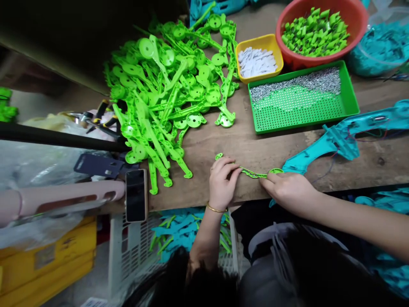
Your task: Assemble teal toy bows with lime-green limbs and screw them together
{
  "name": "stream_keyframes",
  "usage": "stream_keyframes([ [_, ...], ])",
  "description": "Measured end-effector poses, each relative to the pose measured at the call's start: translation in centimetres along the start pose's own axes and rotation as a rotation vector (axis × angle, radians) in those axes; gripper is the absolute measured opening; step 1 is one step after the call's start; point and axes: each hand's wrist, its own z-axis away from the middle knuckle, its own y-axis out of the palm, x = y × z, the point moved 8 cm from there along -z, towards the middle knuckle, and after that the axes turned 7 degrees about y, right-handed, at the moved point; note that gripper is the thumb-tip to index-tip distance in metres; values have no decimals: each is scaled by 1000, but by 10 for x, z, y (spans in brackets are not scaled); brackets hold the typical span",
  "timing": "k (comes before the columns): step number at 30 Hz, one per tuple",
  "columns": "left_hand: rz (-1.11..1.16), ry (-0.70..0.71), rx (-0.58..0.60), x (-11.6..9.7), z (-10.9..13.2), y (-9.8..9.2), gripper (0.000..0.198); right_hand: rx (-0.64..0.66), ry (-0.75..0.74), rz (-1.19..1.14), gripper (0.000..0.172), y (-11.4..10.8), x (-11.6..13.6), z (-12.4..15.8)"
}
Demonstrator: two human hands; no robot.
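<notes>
A slim green plastic part lies level just above or on the wooden bench, near its front edge. My left hand pinches it towards its left end, with a gold bangle at the wrist. The other end, with a round green disc, is between the fingers of my right hand. Right beside my right hand rests a turquoise plastic housing with thin wires. Fingers hide part of the green piece at both ends.
Green parts are heaped at back left. Behind my hands stand a green basket of small metal pieces, a yellow tray of white pieces and a red bowl. A phone lies at the left edge; a crate sits below.
</notes>
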Motion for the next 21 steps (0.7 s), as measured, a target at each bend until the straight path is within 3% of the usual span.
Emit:
stream_keyframes([
  [4,-46,66,-36,-9,10,-5,15,43,7,-38,13,3,-3,1],
  [7,-139,125,-46,-30,18,-5,14,55,31,-58,14,4,-7,0],
  [12,-170,253,48,-71,27,17,22,91,52,-117,11,2,-11,-1],
  [17,-219,221,91,-74,28,31,22,137,89,-160,19,3,-21,5],
  [21,-250,202,115,-71,27,32,20,114,269,-205,24,3,-42,13],
])
